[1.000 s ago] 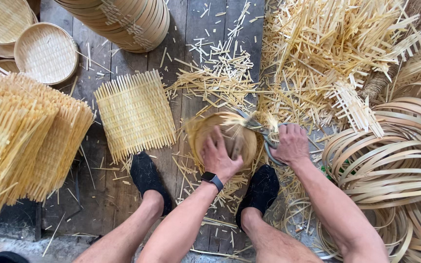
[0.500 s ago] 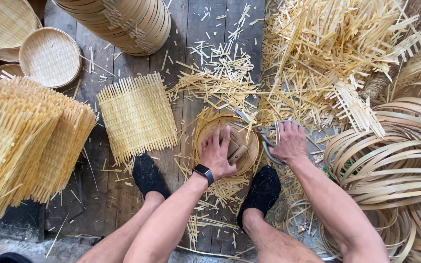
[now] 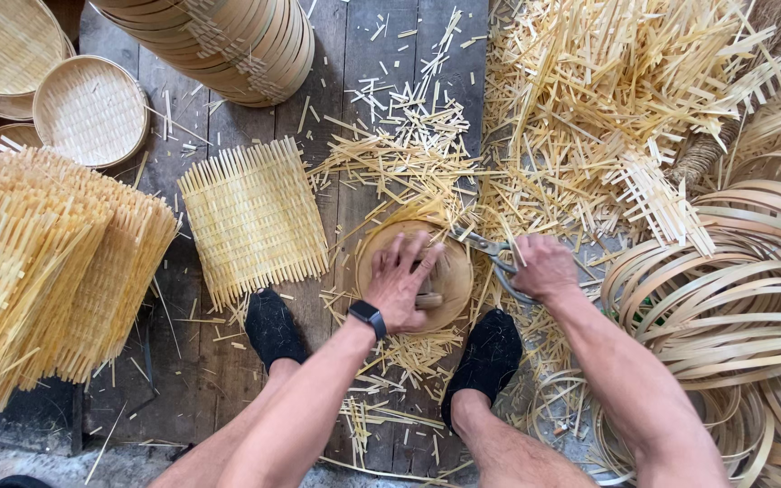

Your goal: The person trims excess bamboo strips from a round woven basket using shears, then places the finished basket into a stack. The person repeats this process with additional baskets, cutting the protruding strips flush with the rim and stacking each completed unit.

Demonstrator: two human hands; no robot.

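A small round woven bamboo basket [image 3: 449,264] lies on the dark wooden floor between my two feet in black socks. My left hand [image 3: 402,280], with a black watch at the wrist, presses flat on top of it, fingers spread. My right hand [image 3: 542,267] grips the handles of metal scissors [image 3: 490,249], whose blades point left at the basket's upper right rim. Short cut bamboo strips lie all around the basket.
A flat woven bamboo mat [image 3: 253,217] lies left of the basket. A stack of such mats [image 3: 42,262] fills the left side. Finished round trays [image 3: 90,110] and a tall stack of rims [image 3: 237,41] sit at the top. Coiled bamboo hoops [image 3: 734,307] and a heap of strips [image 3: 607,99] are on the right.
My left hand has slid from the basket's left part toward its middle and spread flat. The right hand with the scissors has stayed at the rim.
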